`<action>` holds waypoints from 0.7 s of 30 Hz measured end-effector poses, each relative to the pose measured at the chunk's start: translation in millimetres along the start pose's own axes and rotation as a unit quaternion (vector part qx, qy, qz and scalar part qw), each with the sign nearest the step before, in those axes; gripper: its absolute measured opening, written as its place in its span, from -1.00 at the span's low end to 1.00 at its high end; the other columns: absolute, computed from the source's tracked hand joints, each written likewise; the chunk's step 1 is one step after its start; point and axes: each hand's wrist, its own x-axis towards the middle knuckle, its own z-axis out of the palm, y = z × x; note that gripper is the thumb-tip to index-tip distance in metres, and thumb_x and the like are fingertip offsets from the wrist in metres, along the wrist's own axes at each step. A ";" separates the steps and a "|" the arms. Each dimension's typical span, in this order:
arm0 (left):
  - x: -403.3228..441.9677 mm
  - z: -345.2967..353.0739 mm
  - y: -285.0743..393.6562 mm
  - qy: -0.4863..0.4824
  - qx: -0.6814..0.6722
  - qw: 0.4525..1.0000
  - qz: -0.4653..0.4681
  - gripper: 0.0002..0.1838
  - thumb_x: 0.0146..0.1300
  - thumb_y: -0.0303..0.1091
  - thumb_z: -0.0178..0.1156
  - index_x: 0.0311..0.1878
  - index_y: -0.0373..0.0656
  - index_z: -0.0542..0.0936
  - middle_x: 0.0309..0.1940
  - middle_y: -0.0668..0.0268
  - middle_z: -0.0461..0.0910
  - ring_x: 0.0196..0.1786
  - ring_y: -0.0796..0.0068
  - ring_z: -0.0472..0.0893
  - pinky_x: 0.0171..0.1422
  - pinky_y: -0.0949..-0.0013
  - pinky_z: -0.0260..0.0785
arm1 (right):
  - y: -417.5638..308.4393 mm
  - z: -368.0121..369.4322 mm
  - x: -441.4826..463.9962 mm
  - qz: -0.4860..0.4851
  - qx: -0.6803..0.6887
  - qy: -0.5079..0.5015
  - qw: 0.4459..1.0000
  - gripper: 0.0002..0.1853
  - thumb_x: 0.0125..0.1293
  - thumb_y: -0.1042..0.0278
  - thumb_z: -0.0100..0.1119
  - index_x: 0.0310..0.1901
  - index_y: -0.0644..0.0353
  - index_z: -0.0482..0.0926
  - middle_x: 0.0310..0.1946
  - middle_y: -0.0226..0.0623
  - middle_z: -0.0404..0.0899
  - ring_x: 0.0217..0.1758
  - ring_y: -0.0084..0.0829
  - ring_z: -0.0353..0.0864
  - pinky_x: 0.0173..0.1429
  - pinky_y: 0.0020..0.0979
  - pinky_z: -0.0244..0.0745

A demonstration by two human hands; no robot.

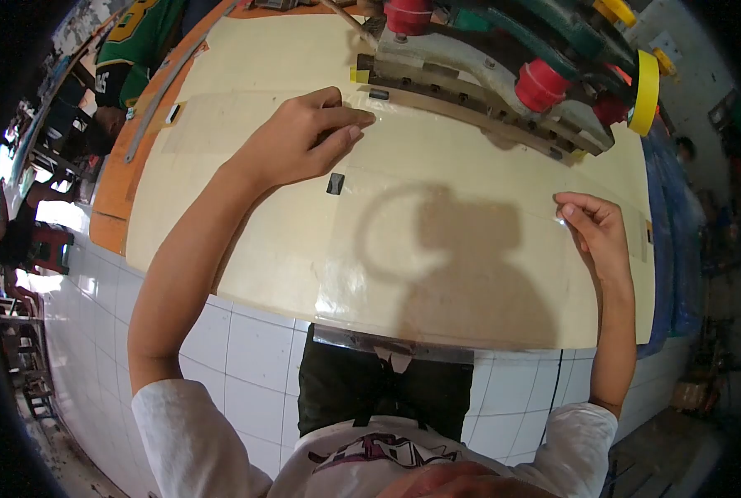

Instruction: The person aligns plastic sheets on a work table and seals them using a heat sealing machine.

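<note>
My left hand [325, 133] is over the pale yellow board [262, 241], its thumb and index finger stretched toward a shiny spot just below the machine's front edge. The other fingers are curled. My right hand [590, 224] is at the board's right side, thumb and fingertips pinched together near a small glint; what it holds is too small to name. A small black piece [335, 183] lies below my left hand. Another dark piece [379, 95] lies by the left end of the green machine's metal bar [470, 104].
The machine has red knobs [542, 85] and a yellow ring [644, 93]. A metal ruler [161, 104] lies on the orange table edge [109, 207] at left. Blue plastic [677, 241] hangs at right. A person in a green shirt [134, 46] is at upper left.
</note>
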 end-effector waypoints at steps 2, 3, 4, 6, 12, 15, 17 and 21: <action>0.4 -1.7 0.5 -0.007 0.007 1.000 -0.004 -0.72 0.33 -0.36 0.12 -0.02 -0.28 0.69 -0.41 0.12 0.50 -0.40 0.21 0.55 -0.25 0.22 0.42 | 0.5 0.6 0.5 -0.021 0.011 -0.003 1.000 -0.77 0.33 0.44 0.30 -0.06 0.39 0.67 -0.37 -0.33 0.70 -0.68 -0.83 0.22 -0.56 -0.75 0.12; 0.5 -1.9 0.5 -0.013 0.015 1.000 -0.006 -0.72 0.33 -0.35 0.12 -0.02 -0.27 0.69 -0.41 0.12 0.50 -0.40 0.21 0.54 -0.25 0.22 0.42 | 0.0 1.3 0.3 -0.020 0.011 -0.004 1.000 -0.77 0.33 0.44 0.30 -0.06 0.39 0.67 -0.37 -0.33 0.70 -0.68 -0.83 0.22 -0.56 -0.75 0.12; 0.6 -1.8 0.3 -0.014 0.014 1.000 -0.007 -0.72 0.33 -0.35 0.12 -0.02 -0.27 0.69 -0.41 0.12 0.50 -0.40 0.21 0.54 -0.25 0.22 0.42 | -1.6 2.3 -0.1 -0.017 0.007 -0.001 1.000 -0.77 0.33 0.44 0.29 -0.06 0.39 0.67 -0.36 -0.32 0.71 -0.67 -0.83 0.23 -0.56 -0.75 0.12; 1.2 -1.7 -0.3 -0.014 0.022 1.000 -0.011 -0.73 0.31 -0.36 0.14 -0.04 -0.27 0.70 -0.42 0.12 0.49 -0.41 0.22 0.53 -0.26 0.23 0.41 | -5.8 2.0 -1.0 -0.015 0.003 0.002 1.000 -0.77 0.33 0.44 0.29 -0.05 0.39 0.67 -0.36 -0.32 0.71 -0.67 -0.84 0.23 -0.56 -0.75 0.12; 0.3 -0.6 -2.8 -0.012 0.016 1.000 -0.008 -0.72 0.32 -0.34 0.14 -0.03 -0.25 0.70 -0.43 0.14 0.48 -0.41 0.25 0.52 -0.28 0.24 0.39 | -3.8 -0.9 0.0 -0.008 0.006 -0.010 1.000 -0.76 0.33 0.48 0.28 -0.02 0.39 0.66 -0.38 -0.40 0.65 -0.47 -0.76 0.47 -0.46 -0.73 0.25; 0.9 -1.7 -4.0 -0.011 0.018 1.000 0.010 -0.72 0.32 -0.32 0.14 -0.03 -0.24 0.70 -0.44 0.16 0.48 -0.41 0.26 0.52 -0.28 0.24 0.39 | -3.2 -1.8 1.9 -0.015 -0.027 -0.004 1.000 -0.78 0.34 0.49 0.26 -0.02 0.37 0.66 -0.46 -0.47 0.59 -0.60 -0.82 0.29 -0.55 -0.72 0.08; 0.9 -2.4 -3.7 -0.015 0.018 1.000 0.008 -0.72 0.32 -0.32 0.14 -0.03 -0.24 0.70 -0.44 0.16 0.48 -0.41 0.25 0.52 -0.27 0.24 0.39 | -6.2 -0.7 0.4 -0.010 -0.036 0.007 0.999 -0.79 0.34 0.48 0.25 -0.03 0.36 0.66 -0.51 -0.54 0.53 -0.64 -0.83 0.19 -0.56 -0.70 0.04; 0.9 -0.3 -6.7 -0.015 0.020 1.000 0.011 -0.73 0.31 -0.33 0.15 -0.05 -0.24 0.71 -0.44 0.16 0.48 -0.41 0.26 0.52 -0.27 0.24 0.38 | -13.9 3.6 -2.4 0.002 -0.043 0.007 0.999 -0.79 0.34 0.52 0.25 -0.03 0.37 0.65 -0.49 -0.53 0.53 -0.60 -0.82 0.25 -0.53 -0.72 0.11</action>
